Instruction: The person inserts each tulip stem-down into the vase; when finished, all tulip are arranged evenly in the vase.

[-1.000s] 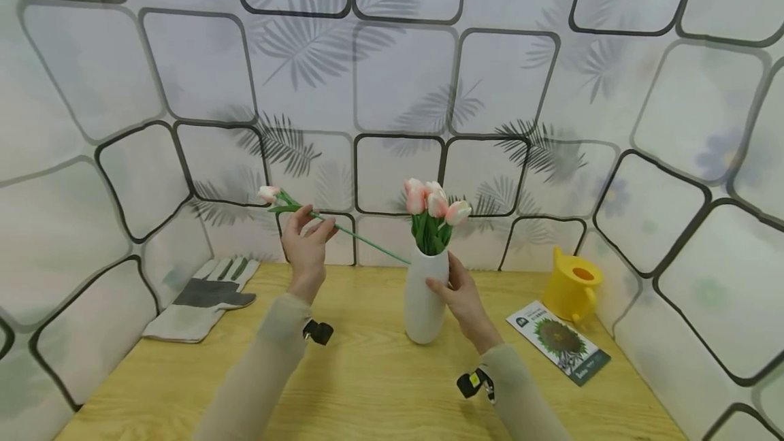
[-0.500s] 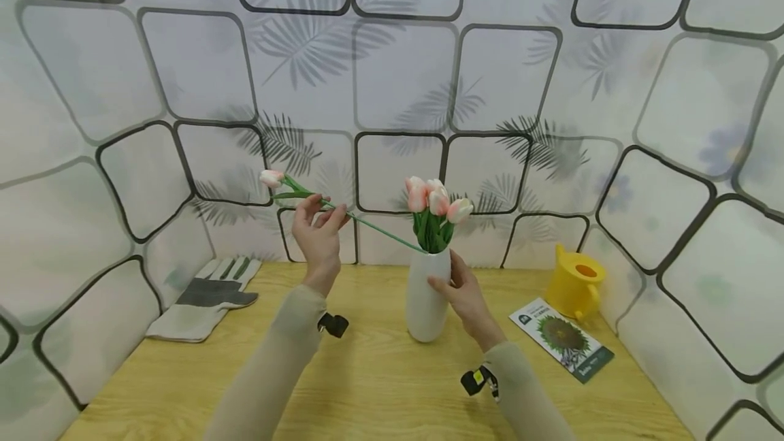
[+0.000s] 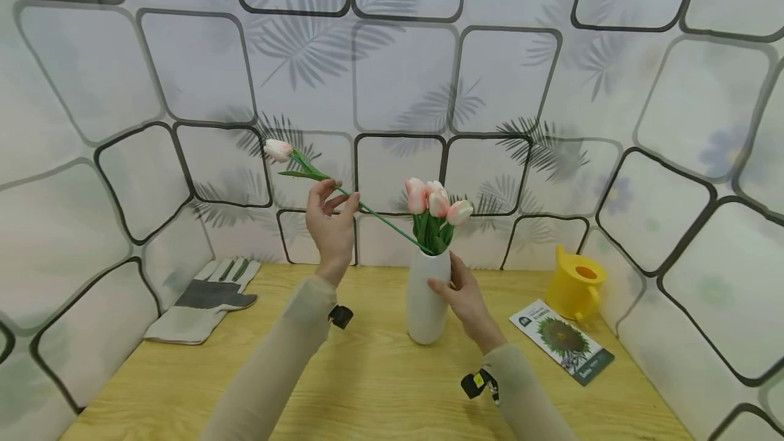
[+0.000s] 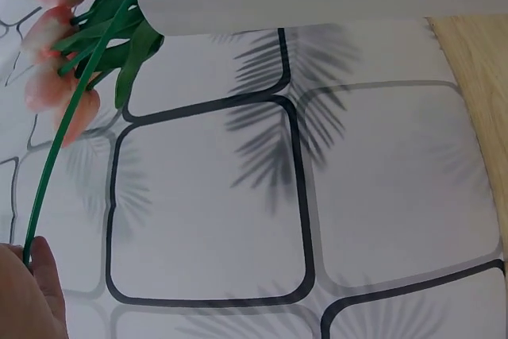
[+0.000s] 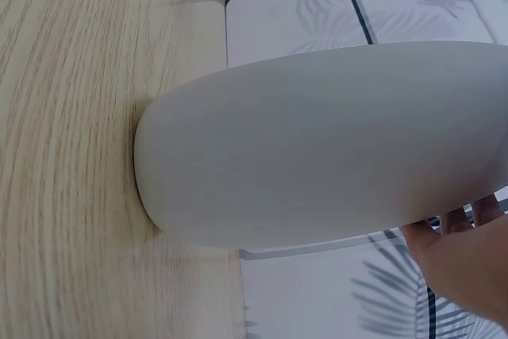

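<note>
My left hand (image 3: 333,230) pinches the green stem of a single pink-and-white tulip (image 3: 278,150). That tulip slants, its bloom up to the left, its stem's lower end at the mouth of a white vase (image 3: 425,305). In the left wrist view the stem (image 4: 59,140) runs to the vase rim, where its tip is hidden. Several pink tulips (image 3: 437,203) stand in the vase. My right hand (image 3: 468,298) holds the vase's right side near the top, thumb in front. The right wrist view has the vase (image 5: 317,148) upright on the table.
A grey-and-white work glove (image 3: 205,298) lies at the table's left. To the right are a sunflower seed packet (image 3: 560,340) and a yellow watering can (image 3: 572,286). Patterned walls close off the back and sides of the wooden table (image 3: 380,393).
My left hand has moved up and right with the tulip, so its stem is steeper and its end has come from beside the vase to the mouth. My right hand keeps its hold.
</note>
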Motion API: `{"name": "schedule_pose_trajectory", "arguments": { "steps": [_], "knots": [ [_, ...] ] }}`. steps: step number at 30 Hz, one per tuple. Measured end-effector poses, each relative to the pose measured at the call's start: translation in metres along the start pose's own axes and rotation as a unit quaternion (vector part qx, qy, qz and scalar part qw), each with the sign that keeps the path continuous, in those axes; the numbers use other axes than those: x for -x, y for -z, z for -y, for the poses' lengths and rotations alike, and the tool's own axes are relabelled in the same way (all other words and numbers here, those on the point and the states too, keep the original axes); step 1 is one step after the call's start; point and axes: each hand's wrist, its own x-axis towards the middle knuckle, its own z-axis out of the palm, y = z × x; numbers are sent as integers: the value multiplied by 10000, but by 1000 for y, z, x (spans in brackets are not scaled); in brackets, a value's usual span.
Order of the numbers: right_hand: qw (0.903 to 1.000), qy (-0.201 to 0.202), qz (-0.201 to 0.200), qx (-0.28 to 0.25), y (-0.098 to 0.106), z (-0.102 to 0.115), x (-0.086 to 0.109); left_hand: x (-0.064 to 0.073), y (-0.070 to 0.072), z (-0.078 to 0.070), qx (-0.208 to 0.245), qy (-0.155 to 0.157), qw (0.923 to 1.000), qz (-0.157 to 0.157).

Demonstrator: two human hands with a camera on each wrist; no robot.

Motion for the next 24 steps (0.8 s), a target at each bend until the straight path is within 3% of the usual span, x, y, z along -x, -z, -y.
{"name": "schedule_pose_trajectory", "arguments": {
  "steps": [6, 13, 20, 24],
  "knots": [
    [9998, -95, 134, 76, -3, 20, 9, 4, -11, -10, -374, -360, 9977, 440],
    [10000, -49, 37, -7, -2, -5, 0, 14, -24, -37, -515, -424, 9946, 792],
    [9999, 112, -56, 75, -3, -10, 1, 22, -35, -43, -455, -864, 9885, 1151],
    [9998, 173, -106, 79, 0, -9, -1, 24, -42, -42, -373, -1019, 9869, 1191]
  ]
}}
